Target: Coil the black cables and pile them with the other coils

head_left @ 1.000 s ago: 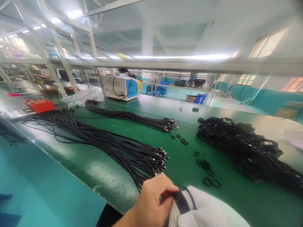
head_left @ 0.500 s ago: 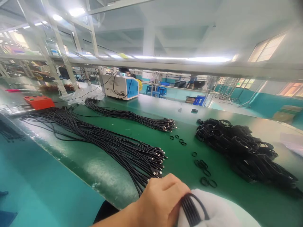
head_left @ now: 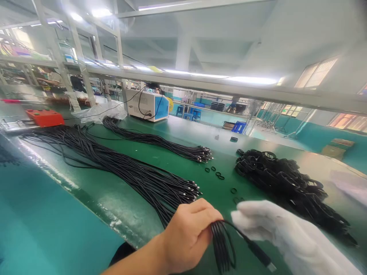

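My bare left hand [head_left: 190, 233] is closed around a coiled black USB cable [head_left: 220, 246], whose loops hang below the fingers. One end with a metal-tipped plug [head_left: 262, 256] sticks out to the lower right. My right hand [head_left: 275, 225], in a white glove, is just right of the coil with its fingers stretched toward the left; nothing shows in it. Behind it lie small black rings [head_left: 233, 190], partly covered by the glove. A big bundle of straight black cables [head_left: 123, 168] spreads over the green table, its plug ends close to my left hand.
A second cable bundle [head_left: 160, 141] lies farther back. At right is a heap of coiled black cables [head_left: 283, 179]. A red control box [head_left: 44, 117], a plastic bag [head_left: 106, 110] and a white-and-blue machine [head_left: 147, 105] stand at the back left, below an overhead shelf.
My right hand has come away from the coil and moved up and right, toward the rings. The coil and its plug end now show more fully. My left hand keeps its grip.
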A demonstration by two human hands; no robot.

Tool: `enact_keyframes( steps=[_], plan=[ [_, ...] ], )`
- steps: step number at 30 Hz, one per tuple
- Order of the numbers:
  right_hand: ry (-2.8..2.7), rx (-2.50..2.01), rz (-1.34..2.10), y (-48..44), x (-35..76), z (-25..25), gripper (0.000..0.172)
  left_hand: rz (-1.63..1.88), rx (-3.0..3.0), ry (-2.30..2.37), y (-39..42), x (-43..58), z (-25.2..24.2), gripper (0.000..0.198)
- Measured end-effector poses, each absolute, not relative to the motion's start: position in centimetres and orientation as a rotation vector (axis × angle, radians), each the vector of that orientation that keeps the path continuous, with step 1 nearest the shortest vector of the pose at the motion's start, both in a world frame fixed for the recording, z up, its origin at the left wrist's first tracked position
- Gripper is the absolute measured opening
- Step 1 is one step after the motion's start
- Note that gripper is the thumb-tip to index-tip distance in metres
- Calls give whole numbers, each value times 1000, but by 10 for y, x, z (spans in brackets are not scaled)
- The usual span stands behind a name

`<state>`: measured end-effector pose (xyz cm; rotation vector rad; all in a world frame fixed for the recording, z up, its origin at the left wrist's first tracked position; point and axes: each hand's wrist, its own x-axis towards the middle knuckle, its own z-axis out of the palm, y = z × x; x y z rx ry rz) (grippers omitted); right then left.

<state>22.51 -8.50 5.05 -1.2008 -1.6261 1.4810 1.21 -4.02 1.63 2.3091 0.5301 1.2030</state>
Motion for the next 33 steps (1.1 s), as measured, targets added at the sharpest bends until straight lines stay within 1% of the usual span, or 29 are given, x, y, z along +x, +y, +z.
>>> enact_keyframes(
  steps=[2,4,5,9,11,15,20,24,28,33],
  plan=[
    [-1624,-1205,1436,-79,219,51,50,1124,2313,563,-38,10,18,26],
    [-1640,-1181,1448,-73,206,48,63,1040,2314,580,-36,9,19,27],
    [-1645,-1160,1473,-69,198,45,66,1009,2307,589,-35,9,19,27],
    [-1589,-1067,1605,-56,173,25,69,973,2245,686,-33,10,18,24],
    [-1538,-1028,1686,-50,169,16,64,967,2207,738,-32,11,19,25],
    [-1421,-966,1829,-45,175,12,48,910,2107,879,-31,15,22,29],
    [-1324,-805,1957,-40,187,9,38,770,1755,985,-23,23,23,31],
    [-1300,-791,1940,-36,192,-1,31,636,1636,1034,-12,30,16,22],
    [-1228,-781,1971,-37,190,-10,30,599,1597,1081,-6,36,8,19],
    [-1138,-786,2013,-38,184,-17,36,588,1871,1211,-1,34,8,17]
  ],
)
